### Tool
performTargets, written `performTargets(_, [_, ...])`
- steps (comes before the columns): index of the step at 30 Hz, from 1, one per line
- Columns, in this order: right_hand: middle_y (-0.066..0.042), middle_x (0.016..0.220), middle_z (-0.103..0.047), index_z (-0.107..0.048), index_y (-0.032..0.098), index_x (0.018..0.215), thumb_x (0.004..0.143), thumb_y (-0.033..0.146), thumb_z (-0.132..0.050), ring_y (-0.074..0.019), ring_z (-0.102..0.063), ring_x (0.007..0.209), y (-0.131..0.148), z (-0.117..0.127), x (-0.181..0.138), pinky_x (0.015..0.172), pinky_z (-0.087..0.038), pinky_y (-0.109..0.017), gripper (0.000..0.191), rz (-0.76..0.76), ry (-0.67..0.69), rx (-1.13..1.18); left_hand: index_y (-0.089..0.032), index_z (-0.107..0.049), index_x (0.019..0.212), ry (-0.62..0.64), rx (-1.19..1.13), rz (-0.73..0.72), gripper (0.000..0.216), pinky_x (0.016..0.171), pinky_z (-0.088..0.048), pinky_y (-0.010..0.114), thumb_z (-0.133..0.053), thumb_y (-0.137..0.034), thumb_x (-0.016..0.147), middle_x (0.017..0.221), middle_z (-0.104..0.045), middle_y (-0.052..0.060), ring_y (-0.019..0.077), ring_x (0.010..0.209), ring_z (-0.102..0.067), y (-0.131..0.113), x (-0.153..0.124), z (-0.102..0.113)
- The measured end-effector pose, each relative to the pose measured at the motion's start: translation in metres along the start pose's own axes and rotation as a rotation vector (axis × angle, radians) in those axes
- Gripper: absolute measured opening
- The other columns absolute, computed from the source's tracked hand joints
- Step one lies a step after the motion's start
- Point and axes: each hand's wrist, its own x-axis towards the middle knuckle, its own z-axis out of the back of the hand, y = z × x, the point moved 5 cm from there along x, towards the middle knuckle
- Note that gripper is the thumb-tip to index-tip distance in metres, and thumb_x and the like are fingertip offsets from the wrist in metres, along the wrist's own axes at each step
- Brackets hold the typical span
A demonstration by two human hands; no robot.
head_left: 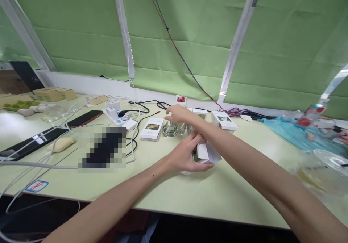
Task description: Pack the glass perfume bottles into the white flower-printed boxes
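Observation:
My left hand is closed around a small white box with a green picture on its side and a loose flap on the right. My right arm crosses over the left. My right hand has its fingers curled at the top of a small clear glass bottle, which stands on the table. More glass bottles stand close to its right, partly hidden by my hand and forearm. A white box with a yellow flower picture lies to the left. Another white box lies beyond my right forearm.
A box with a red picture stands at the back. Left are a power strip, tangled cables, a phone and a beige computer mouse. Right are a lidded plastic cup and a blue plastic bag.

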Motion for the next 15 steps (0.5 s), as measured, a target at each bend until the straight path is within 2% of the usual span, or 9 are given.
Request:
performTargets(3, [-0.018,0.127,-0.066,-0.070,0.017,0.119,0.095,0.040,-0.057,-0.0289,-0.066,0.105,0.0043,-0.0027,0.0051,0.080,-0.050,-0.034,0.035,-0.034,0.070,-0.039,-0.022,-0.053,0.124,-0.020,0.005,-0.021,0.064,0.100,-0.049,0.045,-0.080,-0.042,0.069,0.126,-0.057,0.012,0.0317,0.117,-0.056,-0.0003,0.0007,0.0025])
performTargets(8, [-0.019,0.124,-0.066,-0.073,0.015,0.112,0.095,0.034,-0.057,-0.0253,-0.067,0.093,0.0035,-0.0061,0.0078,0.073,-0.049,-0.031,0.030,-0.015,0.089,-0.013,-0.022,-0.053,0.127,-0.010,0.009,-0.006,0.066,0.101,-0.050,0.044,-0.080,-0.041,0.069,0.128,-0.056,0.012,0.0318,0.119,-0.056,-0.0011,0.0008,0.0044])
performTargets(15, [-0.015,0.114,-0.072,-0.075,0.015,0.108,0.091,0.022,-0.059,-0.0247,-0.064,0.104,0.0021,-0.0061,0.0055,0.075,-0.047,-0.027,0.025,0.036,0.083,0.020,-0.022,-0.054,0.126,0.015,0.021,0.031,0.066,0.098,-0.051,0.044,-0.080,-0.042,0.069,0.126,-0.057,0.012,0.0308,0.113,-0.058,-0.0008,0.0003,0.0027])
